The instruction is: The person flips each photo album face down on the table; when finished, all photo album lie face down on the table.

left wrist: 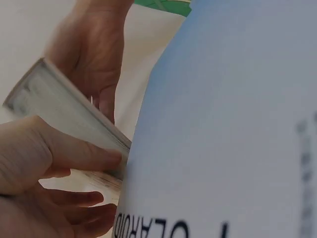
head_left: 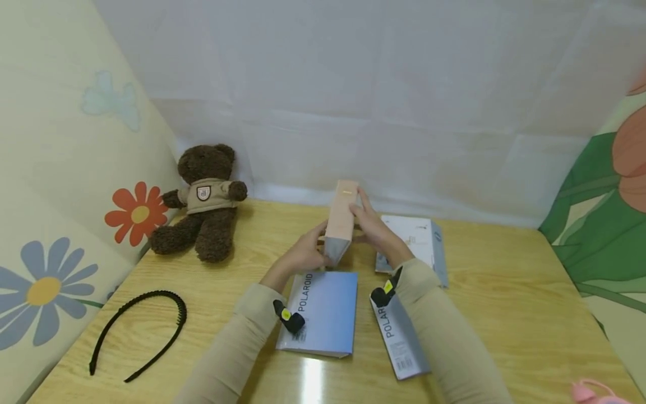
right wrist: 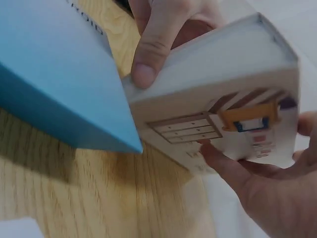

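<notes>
Above the middle of the wooden table [head_left: 504,314], both hands hold a tall pale pink box [head_left: 341,221], tilted with its grey end toward me. My left hand [head_left: 308,252] grips its lower left side, the thumb [right wrist: 153,44] pressed on the edge. My right hand [head_left: 370,221] holds the right side, fingers [right wrist: 228,168] lying against the printed face. A blue Polaroid box [head_left: 323,311] lies flat just below the hands. In the left wrist view this blue box [left wrist: 223,124] fills most of the frame, with the pink box [left wrist: 64,106] behind it.
A grey Polaroid sleeve [head_left: 401,336] lies under my right forearm, and a white box [head_left: 414,238] behind the right hand. A brown teddy bear [head_left: 204,202] sits at the back left. A black headband [head_left: 138,331] lies front left. Something pink [head_left: 595,393] shows at the front right corner.
</notes>
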Demonstrator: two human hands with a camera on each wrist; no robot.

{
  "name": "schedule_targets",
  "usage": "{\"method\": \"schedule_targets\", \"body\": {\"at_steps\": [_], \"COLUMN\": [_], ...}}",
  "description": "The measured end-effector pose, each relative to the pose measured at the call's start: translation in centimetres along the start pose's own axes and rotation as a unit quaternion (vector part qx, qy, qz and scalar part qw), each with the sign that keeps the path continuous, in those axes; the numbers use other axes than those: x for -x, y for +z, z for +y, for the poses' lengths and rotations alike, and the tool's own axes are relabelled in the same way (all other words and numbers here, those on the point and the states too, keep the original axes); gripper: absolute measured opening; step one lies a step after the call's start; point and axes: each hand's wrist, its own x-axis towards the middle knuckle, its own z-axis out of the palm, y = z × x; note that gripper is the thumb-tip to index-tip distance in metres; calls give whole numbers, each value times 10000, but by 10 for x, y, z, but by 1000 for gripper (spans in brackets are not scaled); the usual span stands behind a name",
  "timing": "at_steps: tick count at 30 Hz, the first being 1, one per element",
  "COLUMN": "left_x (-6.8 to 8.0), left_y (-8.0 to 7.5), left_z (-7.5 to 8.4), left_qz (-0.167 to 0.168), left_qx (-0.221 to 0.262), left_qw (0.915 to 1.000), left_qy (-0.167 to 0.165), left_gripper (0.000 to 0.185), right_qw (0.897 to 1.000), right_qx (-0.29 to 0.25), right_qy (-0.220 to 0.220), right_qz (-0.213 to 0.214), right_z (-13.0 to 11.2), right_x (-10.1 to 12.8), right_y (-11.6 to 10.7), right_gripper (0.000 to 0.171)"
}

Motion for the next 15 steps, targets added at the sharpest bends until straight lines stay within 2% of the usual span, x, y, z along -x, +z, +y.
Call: {"method": "schedule_targets", "body": {"at_steps": [3, 5, 7, 11, 15], "left_x": [-2, -1, 0, 4, 4], "left_y": [-3, -4, -5, -7, -7], "left_z": [-5, -9, -12, -15, -14], "left_qz": [-64, -60, -20, 188, 338], "left_qx": [-29, -210, -465, -1053, -1710], "left_qw": [9999, 9997, 9989, 9941, 9843], "left_qy": [-99, -126, -107, -196, -294], "left_gripper": [97, 92, 88, 80, 74], "right_qw": [9995, 9966, 9896, 9618, 9245], "right_qx": [172, 665, 1278, 2606, 3701], "right_qy": [-51, -129, -197, -186, -266], "right_qz": [243, 458, 632, 812, 872], "right_z": [3, 6, 11, 22, 33], "right_x": [2, 3, 4, 6, 7], "right_y": [-5, -9, -12, -15, -12], "right_gripper": [61, 61, 62, 61, 59]}}
